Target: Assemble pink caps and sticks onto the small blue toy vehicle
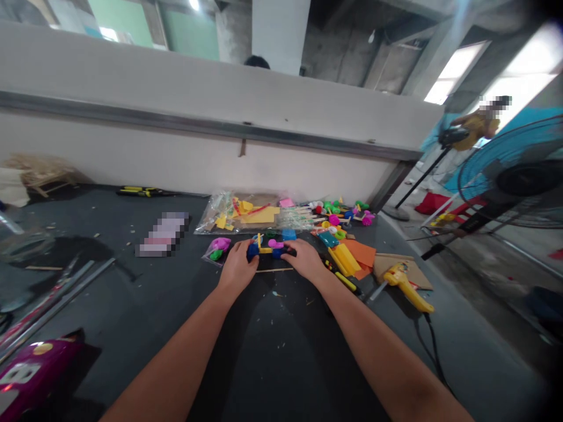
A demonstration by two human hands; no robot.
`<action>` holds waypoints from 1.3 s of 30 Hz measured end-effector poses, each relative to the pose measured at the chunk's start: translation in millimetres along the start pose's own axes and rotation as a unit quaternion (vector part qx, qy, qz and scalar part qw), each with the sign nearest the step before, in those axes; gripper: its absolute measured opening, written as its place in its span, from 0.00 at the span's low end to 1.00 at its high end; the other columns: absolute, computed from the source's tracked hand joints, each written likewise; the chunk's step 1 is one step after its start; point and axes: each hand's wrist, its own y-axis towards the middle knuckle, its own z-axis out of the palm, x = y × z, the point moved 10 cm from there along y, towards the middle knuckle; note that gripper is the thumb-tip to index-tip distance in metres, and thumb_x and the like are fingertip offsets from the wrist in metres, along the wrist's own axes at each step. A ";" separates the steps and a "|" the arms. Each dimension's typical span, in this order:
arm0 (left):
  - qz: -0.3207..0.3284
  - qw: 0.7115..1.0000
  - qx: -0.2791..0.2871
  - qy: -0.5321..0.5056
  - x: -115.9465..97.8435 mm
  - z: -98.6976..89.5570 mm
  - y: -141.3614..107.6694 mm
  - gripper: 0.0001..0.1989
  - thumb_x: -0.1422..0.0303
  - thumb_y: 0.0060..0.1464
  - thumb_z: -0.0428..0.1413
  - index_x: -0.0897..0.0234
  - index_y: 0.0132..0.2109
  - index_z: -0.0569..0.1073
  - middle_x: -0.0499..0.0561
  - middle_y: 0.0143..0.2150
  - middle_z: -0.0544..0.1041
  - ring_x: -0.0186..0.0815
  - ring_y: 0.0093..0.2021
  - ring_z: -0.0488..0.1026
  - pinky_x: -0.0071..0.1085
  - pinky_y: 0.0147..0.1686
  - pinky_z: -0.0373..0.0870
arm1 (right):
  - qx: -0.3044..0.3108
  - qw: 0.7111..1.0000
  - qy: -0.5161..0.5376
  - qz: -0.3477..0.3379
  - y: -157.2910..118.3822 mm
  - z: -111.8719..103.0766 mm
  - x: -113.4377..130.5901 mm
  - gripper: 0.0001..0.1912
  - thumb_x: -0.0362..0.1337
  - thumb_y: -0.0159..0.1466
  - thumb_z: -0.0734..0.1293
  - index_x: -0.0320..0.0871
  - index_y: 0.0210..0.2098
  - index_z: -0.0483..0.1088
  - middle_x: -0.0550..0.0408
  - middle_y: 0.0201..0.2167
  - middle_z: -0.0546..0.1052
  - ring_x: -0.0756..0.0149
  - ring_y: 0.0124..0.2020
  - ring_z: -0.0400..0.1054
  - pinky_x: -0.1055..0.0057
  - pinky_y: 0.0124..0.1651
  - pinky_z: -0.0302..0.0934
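My left hand [240,266] is closed at the left side of a small dark blue clay-like piece [253,251]. My right hand [305,261] pinches the right side of another dark blue clay-like lump [278,253]. Between the hands, bent yellow strips [264,250] and a small pink piece [273,243] sit against the blue parts; whether they are all joined I cannot tell. Just below them a thin wooden stick [275,270] lies on the dark table. Left of my left hand is a clear bag of pink and green lumps [217,249].
Behind the hands lie a clear bag with yellow pieces [246,212] and several sticks with coloured lumps [334,217]. On the right are orange sheets [361,255], a yellow-handled cutter [345,281] and a corded yellow glue gun [407,287]. Metal rods [57,302] lie left.
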 end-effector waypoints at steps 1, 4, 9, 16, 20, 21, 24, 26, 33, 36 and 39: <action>-0.001 1.000 -0.003 -0.004 1.9 0.1 0.7 0.20 0.74 0.48 0.52 0.64 0.50 0.68 0.57 0.48 0.71 0.44 0.49 0.69 0.42 0.52 0.66 | 0.000 1.000 -0.001 0.001 0.2 0.0 -0.1 0.18 0.38 0.56 0.70 0.46 0.47 0.71 0.54 0.35 0.74 0.65 0.38 0.68 0.69 0.44 0.59; 0.004 1.000 -0.018 -0.023 6.5 -0.9 1.9 0.24 0.79 0.44 0.50 0.64 0.50 0.68 0.56 0.47 0.71 0.43 0.49 0.69 0.42 0.52 0.66 | -0.004 1.000 -0.001 0.002 0.6 -0.2 0.1 0.19 0.38 0.55 0.70 0.46 0.47 0.70 0.55 0.34 0.74 0.65 0.38 0.68 0.69 0.44 0.59; -0.010 0.996 -0.043 -0.076 16.3 -3.3 1.0 0.27 0.83 0.40 0.47 0.66 0.49 0.69 0.57 0.47 0.72 0.41 0.47 0.71 0.40 0.51 0.68 | -0.003 1.000 0.007 -0.002 0.1 0.4 0.9 0.19 0.37 0.55 0.70 0.46 0.47 0.71 0.55 0.34 0.74 0.65 0.37 0.68 0.69 0.43 0.60; -0.038 0.990 -0.081 -0.105 23.0 -11.5 -0.2 0.23 0.82 0.44 0.45 0.65 0.48 0.69 0.55 0.45 0.74 0.37 0.45 0.73 0.37 0.47 0.70 | -0.009 1.000 0.017 -0.002 -0.3 -3.0 3.0 0.21 0.39 0.54 0.71 0.45 0.47 0.69 0.55 0.34 0.73 0.65 0.37 0.67 0.68 0.43 0.59; -0.004 0.994 -0.085 -0.062 5.7 -18.8 -1.0 0.19 0.76 0.48 0.49 0.63 0.49 0.68 0.54 0.47 0.73 0.41 0.48 0.70 0.41 0.50 0.67 | -0.029 0.999 0.033 0.012 -1.9 -8.2 2.9 0.24 0.39 0.53 0.70 0.44 0.48 0.66 0.56 0.34 0.72 0.64 0.37 0.67 0.67 0.44 0.59; 0.009 0.996 -0.075 -0.048 0.5 -17.7 -1.1 0.20 0.76 0.48 0.50 0.62 0.50 0.68 0.54 0.48 0.73 0.42 0.50 0.69 0.42 0.51 0.66 | -0.034 0.999 0.037 0.016 -2.4 -9.2 2.3 0.24 0.38 0.53 0.69 0.44 0.49 0.64 0.56 0.34 0.72 0.64 0.37 0.67 0.68 0.44 0.59; 0.027 0.999 -0.037 -0.029 -7.1 -9.8 -1.6 0.27 0.77 0.43 0.52 0.62 0.54 0.65 0.55 0.51 0.70 0.44 0.53 0.66 0.44 0.55 0.62 | -0.051 0.997 0.047 0.023 -3.8 -12.6 -0.1 0.24 0.33 0.53 0.65 0.43 0.49 0.61 0.56 0.34 0.72 0.65 0.35 0.66 0.69 0.42 0.59; 0.021 0.999 -0.017 -0.033 -4.8 -4.2 -1.5 0.31 0.78 0.41 0.52 0.62 0.55 0.63 0.56 0.52 0.68 0.45 0.54 0.65 0.44 0.56 0.62 | -0.063 0.996 0.054 0.024 -3.8 -15.5 -1.9 0.23 0.31 0.52 0.63 0.43 0.48 0.61 0.56 0.34 0.72 0.65 0.34 0.66 0.70 0.40 0.59; -0.005 0.997 -0.018 -0.076 13.0 1.8 0.3 0.31 0.83 0.39 0.48 0.64 0.54 0.64 0.58 0.50 0.68 0.42 0.51 0.68 0.42 0.54 0.66 | -0.068 0.995 0.067 -0.003 -0.9 -22.1 4.2 0.19 0.30 0.52 0.61 0.43 0.44 0.65 0.55 0.35 0.71 0.65 0.36 0.65 0.69 0.42 0.60; -0.017 0.994 -0.032 -0.102 18.4 1.5 0.5 0.30 0.84 0.38 0.47 0.67 0.53 0.65 0.59 0.49 0.68 0.40 0.49 0.70 0.41 0.53 0.67 | -0.031 0.999 0.040 -0.019 -0.5 -14.3 10.9 0.19 0.32 0.54 0.64 0.43 0.46 0.67 0.53 0.37 0.71 0.64 0.38 0.66 0.68 0.45 0.60; -0.018 0.991 -0.034 -0.127 20.1 3.2 0.2 0.31 0.85 0.38 0.46 0.67 0.53 0.65 0.59 0.50 0.69 0.41 0.50 0.70 0.41 0.52 0.68 | -0.002 1.000 0.005 -0.017 -0.7 -6.0 13.1 0.22 0.37 0.55 0.67 0.44 0.50 0.67 0.52 0.38 0.71 0.63 0.40 0.66 0.66 0.48 0.58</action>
